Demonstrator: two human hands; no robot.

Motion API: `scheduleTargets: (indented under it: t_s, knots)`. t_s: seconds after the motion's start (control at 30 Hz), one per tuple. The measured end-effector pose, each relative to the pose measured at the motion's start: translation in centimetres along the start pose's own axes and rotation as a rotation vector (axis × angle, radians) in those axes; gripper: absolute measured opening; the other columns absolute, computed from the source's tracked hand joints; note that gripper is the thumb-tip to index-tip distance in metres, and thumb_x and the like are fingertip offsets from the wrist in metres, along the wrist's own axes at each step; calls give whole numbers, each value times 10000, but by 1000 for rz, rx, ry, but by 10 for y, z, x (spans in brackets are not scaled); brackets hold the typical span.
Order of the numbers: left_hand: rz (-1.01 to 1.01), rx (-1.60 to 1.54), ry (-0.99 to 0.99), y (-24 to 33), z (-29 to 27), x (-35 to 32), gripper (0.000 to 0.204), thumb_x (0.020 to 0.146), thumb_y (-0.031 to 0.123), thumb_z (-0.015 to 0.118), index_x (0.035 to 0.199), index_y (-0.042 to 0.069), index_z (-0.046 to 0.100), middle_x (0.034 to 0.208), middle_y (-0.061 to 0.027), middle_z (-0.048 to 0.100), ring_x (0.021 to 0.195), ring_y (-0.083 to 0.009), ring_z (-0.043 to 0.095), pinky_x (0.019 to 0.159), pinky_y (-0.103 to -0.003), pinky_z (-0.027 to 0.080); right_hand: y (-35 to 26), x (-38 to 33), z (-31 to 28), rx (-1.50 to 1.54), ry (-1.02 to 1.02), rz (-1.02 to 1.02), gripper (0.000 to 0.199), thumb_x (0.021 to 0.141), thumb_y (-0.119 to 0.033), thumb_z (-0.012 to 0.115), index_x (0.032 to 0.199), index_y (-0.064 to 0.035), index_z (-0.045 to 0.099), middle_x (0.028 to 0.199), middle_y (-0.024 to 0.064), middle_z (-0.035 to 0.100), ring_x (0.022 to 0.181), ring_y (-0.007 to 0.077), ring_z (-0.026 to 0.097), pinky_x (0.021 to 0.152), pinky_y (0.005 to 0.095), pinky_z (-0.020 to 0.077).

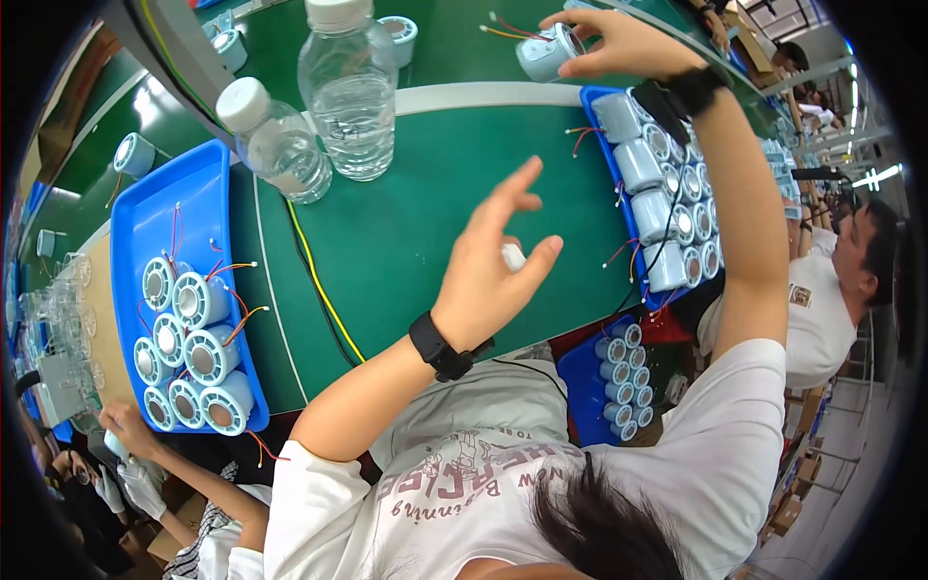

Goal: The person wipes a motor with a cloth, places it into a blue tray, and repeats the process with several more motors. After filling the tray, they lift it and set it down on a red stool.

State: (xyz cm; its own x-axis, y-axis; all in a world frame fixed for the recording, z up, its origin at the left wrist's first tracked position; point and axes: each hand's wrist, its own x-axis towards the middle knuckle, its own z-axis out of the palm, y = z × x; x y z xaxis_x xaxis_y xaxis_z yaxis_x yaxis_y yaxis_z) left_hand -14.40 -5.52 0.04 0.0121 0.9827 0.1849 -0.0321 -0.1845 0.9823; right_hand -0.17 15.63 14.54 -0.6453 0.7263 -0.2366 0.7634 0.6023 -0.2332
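At the far edge of the green mat, my right hand (623,46) grips a light-blue cylindrical motor (543,58) between thumb and fingers; its coloured wires stick out to the left. My left hand (488,266) hovers over the middle of the green mat (416,242), thumb and index finger stretched apart. A small white piece (513,256) shows between its thumb and palm; whether it is held is unclear. Below my right forearm, a blue tray (611,145) carries rows of similar motors (638,164). Another blue tray (174,208) on the left holds several upright motors (208,356).
Two clear bottles (353,106) with white caps stand at the mat's far left, by a metal post (179,58). A yellow-green cable (319,280) crosses the mat. Another blue bin (580,387) of motors sits low at right. Co-workers (822,300) are on both sides.
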Motion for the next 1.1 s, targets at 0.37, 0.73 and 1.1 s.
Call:
scheduleTargets:
  t_s: [0.37,0.73,1.1]
  knots:
    - [214,-68,-169,7,16,1,743,753,116,767,1382,-4,390,1250,-128,554,1062,-181,576,763,-277,502,-35,-155,54,943,-150,146,708,773,-316,769,1334,-27,448,1040,121,630,818,163,655,727,271,544]
    - [-433,-565,-606,-6,19,-1,636,754,194,797,1263,-60,513,1174,-114,612,976,-148,597,787,-266,497,-30,-210,117,616,222,-140,857,699,-57,791,1417,-49,323,1300,127,492,1102,208,572,876,332,526]
    - [271,-79,-541,-11,30,0,766,644,74,860,1303,-53,492,1151,-119,628,709,-52,551,613,-196,463,-15,-226,144,614,460,-216,761,661,64,761,1343,-42,441,1305,110,509,1169,206,537,935,338,491]
